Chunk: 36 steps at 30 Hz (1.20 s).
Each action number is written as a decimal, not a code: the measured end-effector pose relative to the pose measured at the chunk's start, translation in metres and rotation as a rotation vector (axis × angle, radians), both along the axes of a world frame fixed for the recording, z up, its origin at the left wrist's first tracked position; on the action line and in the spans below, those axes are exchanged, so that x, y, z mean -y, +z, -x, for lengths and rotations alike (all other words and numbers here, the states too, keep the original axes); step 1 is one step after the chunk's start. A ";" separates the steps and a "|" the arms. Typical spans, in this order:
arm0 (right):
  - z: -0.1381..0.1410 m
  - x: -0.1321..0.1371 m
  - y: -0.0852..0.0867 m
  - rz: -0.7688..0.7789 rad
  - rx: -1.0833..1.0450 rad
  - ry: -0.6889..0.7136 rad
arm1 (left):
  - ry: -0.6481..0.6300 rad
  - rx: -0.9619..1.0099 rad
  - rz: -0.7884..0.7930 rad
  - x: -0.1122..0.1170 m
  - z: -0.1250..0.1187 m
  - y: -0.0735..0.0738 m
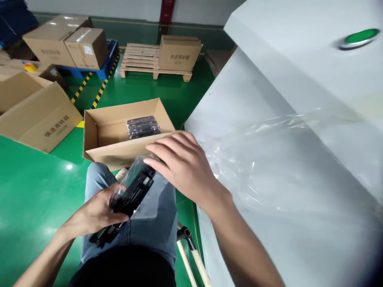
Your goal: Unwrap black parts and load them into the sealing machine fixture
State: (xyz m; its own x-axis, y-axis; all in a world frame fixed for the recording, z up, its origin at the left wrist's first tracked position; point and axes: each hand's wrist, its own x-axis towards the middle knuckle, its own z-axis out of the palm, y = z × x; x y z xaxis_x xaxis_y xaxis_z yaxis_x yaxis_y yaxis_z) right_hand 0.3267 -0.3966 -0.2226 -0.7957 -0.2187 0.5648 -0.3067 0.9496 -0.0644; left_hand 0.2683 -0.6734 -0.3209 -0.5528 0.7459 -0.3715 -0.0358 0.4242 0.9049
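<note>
My left hand (97, 211) is wrapped round a long black plastic part (131, 195), which is held at a slant above my lap. A clear plastic bag (133, 169) covers part of it, mostly along its upper end. Over that upper end reaches my right hand (179, 159), fingers stretched out and thumb apart, its tips at or close to the bag. Whether they touch it I cannot tell. Just beyond, an open cardboard box (104, 153) contains several dark parts in clear wrapping (143, 126).
On my right stands a large white surface (269, 167) with loose clear film (254, 187) on it. Another open carton (44, 119) is at the left. Farther back, closed cartons (86, 50) rest on a blue pallet, and one box (179, 54) on a wooden pallet (139, 59).
</note>
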 end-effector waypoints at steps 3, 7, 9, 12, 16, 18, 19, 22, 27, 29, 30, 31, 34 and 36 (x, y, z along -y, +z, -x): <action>-0.009 0.013 -0.026 0.289 -0.199 -0.126 | 0.249 0.216 -0.075 -0.007 0.003 -0.004; -0.033 0.052 -0.081 0.610 -0.215 -0.246 | 0.702 0.316 -0.224 -0.019 0.010 -0.011; -0.046 0.079 -0.109 0.704 -0.142 -0.287 | 0.860 0.321 -0.268 -0.026 0.013 -0.014; -0.062 0.115 -0.140 0.712 0.020 -0.276 | 1.009 0.311 -0.293 -0.035 0.015 -0.016; -0.069 0.136 -0.156 0.561 0.078 -0.234 | 1.092 0.334 -0.333 -0.043 0.013 -0.018; -0.067 0.136 -0.157 0.494 0.077 -0.185 | 1.100 0.350 -0.342 -0.045 0.012 -0.019; -0.066 0.134 -0.157 0.469 0.075 -0.165 | 1.100 0.356 -0.342 -0.045 0.011 -0.020; -0.063 0.130 -0.158 0.411 0.074 -0.123 | 1.111 0.363 -0.329 -0.045 0.013 -0.022; -0.063 0.131 -0.167 0.357 0.067 -0.052 | 1.127 0.358 -0.317 -0.044 0.017 -0.025; -0.063 0.132 -0.172 0.337 0.052 -0.044 | 1.117 0.372 -0.321 -0.045 0.019 -0.025; -0.064 0.133 -0.174 0.329 0.043 -0.040 | 1.110 0.383 -0.323 -0.045 0.020 -0.025; -0.064 0.133 -0.176 0.324 0.034 -0.037 | 1.102 0.393 -0.324 -0.046 0.020 -0.025; -0.066 0.135 -0.180 0.329 0.003 -0.023 | 1.106 0.426 -0.319 -0.048 0.021 -0.026; -0.068 0.135 -0.182 0.338 -0.010 -0.021 | 1.119 0.449 -0.322 -0.049 0.021 -0.028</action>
State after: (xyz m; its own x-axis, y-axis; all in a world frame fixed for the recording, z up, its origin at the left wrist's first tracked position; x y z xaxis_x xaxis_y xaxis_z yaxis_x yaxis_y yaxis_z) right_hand 0.3951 -0.5314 -0.4049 -0.7923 -0.0008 0.6101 -0.2891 0.8811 -0.3742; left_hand 0.2472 -0.6240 -0.3493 -0.8140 0.0402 -0.5795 -0.5664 -0.2764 0.7764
